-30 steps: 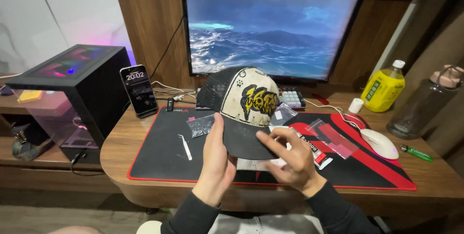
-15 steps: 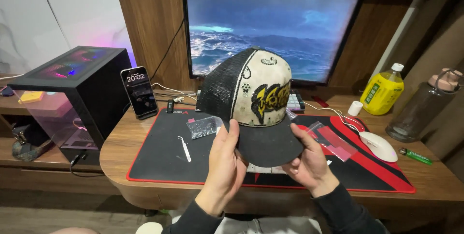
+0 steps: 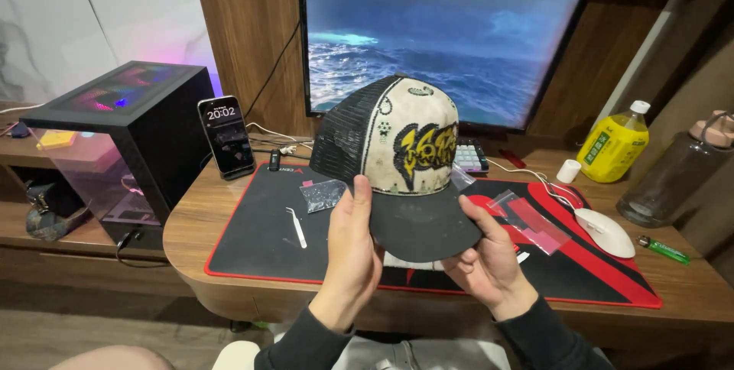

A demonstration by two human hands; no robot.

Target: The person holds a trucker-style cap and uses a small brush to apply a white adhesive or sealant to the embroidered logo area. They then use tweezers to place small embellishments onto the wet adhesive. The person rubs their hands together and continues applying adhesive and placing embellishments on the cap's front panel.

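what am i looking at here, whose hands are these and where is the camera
The camera sits on a person's head and looks down, so the two hands are that person's own. There is no machine at work. The left hand and the right hand hold up a cap, cream in front with black mesh sides and a dark brim, each gripping the brim. Below lies a black and red desk mat with white tweezers, a small clear bag and a white mouse. Behind stand a monitor, a phone, a computer case and a yellow bottle.
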